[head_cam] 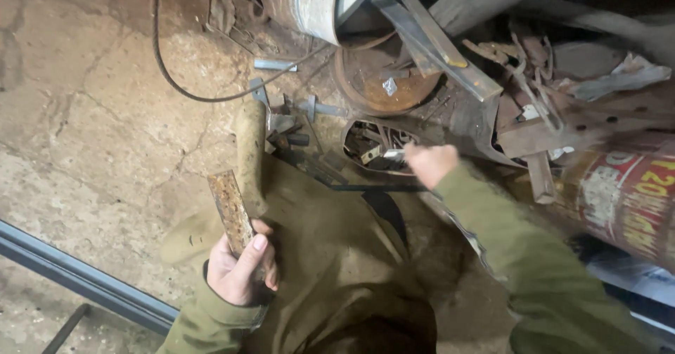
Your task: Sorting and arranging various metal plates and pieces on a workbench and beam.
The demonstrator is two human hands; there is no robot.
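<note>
nearest the camera, the left hand was clamped around the lower end of a rusty flat metal bar, fingers wrapped tight and thumb laid along its face, a grip that kept the bar steady and clear of the floor. the bar's long axis ran from the fist up and slightly to the left, its free end pointing away from the person toward the far left of the cracked concrete floor. just right of the bar, and seemingly gathered in the same fist, a pale rounded handle stood nearly upright, its top reaching toward the scrap beyond; whether it touched the bar higher up could not be told. under both lay the person's olive-brown trousers, knees bent in a crouch. to the near left a dark metal rail crossed the floor diagonally. farther out and to the right, the right hand stretched forward on an olive sleeve, blurred by motion, its fingers curled together and probably pinching a small bright piece at the rim of a dark bowl of scrap bits. beyond that sat a rusty round disc, with angle irons leaning over it, a thin black cable looping across the far floor, and a red painted drum at the right edge.
</note>
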